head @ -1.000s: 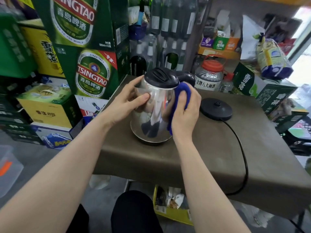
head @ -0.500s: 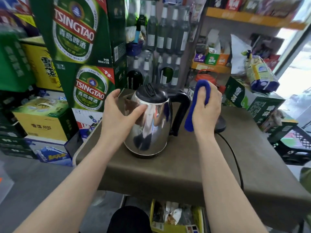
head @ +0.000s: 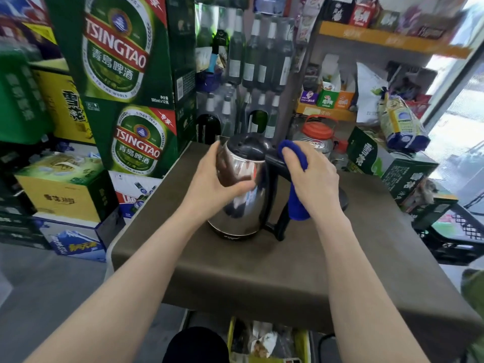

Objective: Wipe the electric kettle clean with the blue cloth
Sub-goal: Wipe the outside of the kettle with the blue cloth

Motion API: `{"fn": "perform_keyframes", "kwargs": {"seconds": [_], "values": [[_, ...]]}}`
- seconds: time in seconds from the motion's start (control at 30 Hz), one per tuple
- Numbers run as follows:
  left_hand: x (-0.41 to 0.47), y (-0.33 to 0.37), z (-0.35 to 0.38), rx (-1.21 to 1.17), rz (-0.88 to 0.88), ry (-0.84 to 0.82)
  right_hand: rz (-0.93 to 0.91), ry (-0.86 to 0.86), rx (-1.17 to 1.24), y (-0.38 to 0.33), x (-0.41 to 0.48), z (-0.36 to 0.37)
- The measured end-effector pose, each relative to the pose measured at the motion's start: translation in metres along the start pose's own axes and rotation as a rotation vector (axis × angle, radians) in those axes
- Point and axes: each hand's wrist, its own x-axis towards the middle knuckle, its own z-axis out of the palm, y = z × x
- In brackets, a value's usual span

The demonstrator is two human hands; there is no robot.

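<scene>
A shiny steel electric kettle (head: 245,205) with a black lid and black handle stands upright on the brown-covered table (head: 262,279). My left hand (head: 213,183) grips the kettle's body on its left side. My right hand (head: 313,179) is closed on the blue cloth (head: 297,203), which is pressed against the upper part of the handle on the kettle's right side. The cloth hangs down below my palm beside the handle.
The kettle's black base (head: 344,203) lies behind my right hand, mostly hidden. Stacked green beer cartons (head: 128,82) and bottles (head: 258,61) stand left and behind the table. A jar with a red lid (head: 318,134) and green boxes (head: 385,163) crowd the back right.
My right hand with the cloth has come from the kettle's body up to its handle. The left hand has stayed on the kettle. The camera has tilted upward.
</scene>
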Motion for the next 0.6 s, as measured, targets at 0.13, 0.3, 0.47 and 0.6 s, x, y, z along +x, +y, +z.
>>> {"fn": "perform_keyframes", "kwargs": {"seconds": [0.13,0.3,0.47,0.6], "values": [[-0.002,0.001,0.014,0.133,0.104,0.037,-0.306,-0.013,-0.179,0.006,-0.009,0.002],[-0.002,-0.002,0.012,0.174,0.107,0.029,-0.505,0.089,-0.403,0.018,-0.031,0.01],[-0.003,0.002,0.012,0.217,0.074,0.026,-0.272,-0.016,-0.346,-0.015,0.006,0.001],[-0.005,0.002,0.01,0.213,0.063,0.023,-0.064,-0.082,-0.208,-0.022,0.022,0.003]]}}
